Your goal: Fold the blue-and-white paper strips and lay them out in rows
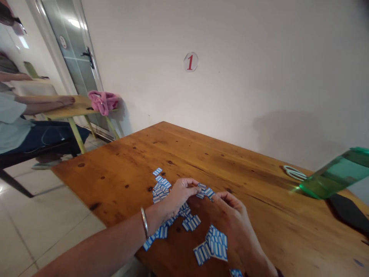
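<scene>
My left hand [180, 195], with a silver bangle at the wrist, pinches a small blue-and-white label sheet [201, 186] between thumb and fingers. Close beside it, my right hand [235, 211] grips the edge of another label sheet [209, 193]. The two sheets meet or overlap; I cannot tell whether they are joined. A loose heap of similar label sheets [161, 190] lies on the table left of and under my left forearm, which covers part of it. Another cluster of label sheets [217, 244] rests left of my right wrist.
The wooden table [138, 154] reaches to the white wall. At its right side are a green transparent bottle [337, 173], a coiled white cable [294, 173] and a dark flat object [348, 211]. A seated person [14, 123] is at another table with a pink cloth [103, 102].
</scene>
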Motion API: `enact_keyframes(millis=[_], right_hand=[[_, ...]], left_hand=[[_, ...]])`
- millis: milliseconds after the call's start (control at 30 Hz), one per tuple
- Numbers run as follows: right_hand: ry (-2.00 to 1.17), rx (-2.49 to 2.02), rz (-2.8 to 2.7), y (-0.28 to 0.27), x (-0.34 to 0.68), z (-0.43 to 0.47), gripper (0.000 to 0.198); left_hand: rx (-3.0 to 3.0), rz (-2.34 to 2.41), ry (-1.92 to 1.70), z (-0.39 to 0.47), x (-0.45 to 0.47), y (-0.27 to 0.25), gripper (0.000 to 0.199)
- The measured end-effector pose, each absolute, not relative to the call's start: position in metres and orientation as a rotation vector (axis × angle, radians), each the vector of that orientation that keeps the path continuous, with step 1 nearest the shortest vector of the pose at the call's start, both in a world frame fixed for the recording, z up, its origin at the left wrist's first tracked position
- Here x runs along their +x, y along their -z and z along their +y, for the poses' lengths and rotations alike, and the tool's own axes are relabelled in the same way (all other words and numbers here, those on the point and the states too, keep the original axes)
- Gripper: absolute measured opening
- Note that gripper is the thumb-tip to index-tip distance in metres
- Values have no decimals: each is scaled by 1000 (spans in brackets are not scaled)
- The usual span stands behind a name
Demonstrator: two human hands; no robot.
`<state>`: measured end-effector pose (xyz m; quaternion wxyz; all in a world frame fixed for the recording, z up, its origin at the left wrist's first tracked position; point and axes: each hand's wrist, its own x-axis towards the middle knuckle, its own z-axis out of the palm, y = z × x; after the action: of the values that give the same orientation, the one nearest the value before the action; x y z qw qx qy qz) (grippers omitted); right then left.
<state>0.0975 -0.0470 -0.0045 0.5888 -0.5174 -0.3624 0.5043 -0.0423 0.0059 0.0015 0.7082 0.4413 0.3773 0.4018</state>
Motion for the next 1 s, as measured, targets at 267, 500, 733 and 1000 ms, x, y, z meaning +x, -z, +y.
enact_keyframes(millis=[267, 500, 733, 1000], right_hand=[[-1117, -1240, -905, 3, 92, -46, 26], [-1062, -1295, -970, 14, 90, -44, 28], [-900, -1445, -1184, 23, 92, -41, 31], [-906, -1436, -1194, 21, 88, -41, 31]], left_hand=[[1066, 792, -980, 9, -39, 5, 8], [1065, 807, -961, 10, -37, 9, 12], [1065, 797, -886, 8, -37, 10, 14], [1087, 845, -849, 8, -37, 9, 14]])
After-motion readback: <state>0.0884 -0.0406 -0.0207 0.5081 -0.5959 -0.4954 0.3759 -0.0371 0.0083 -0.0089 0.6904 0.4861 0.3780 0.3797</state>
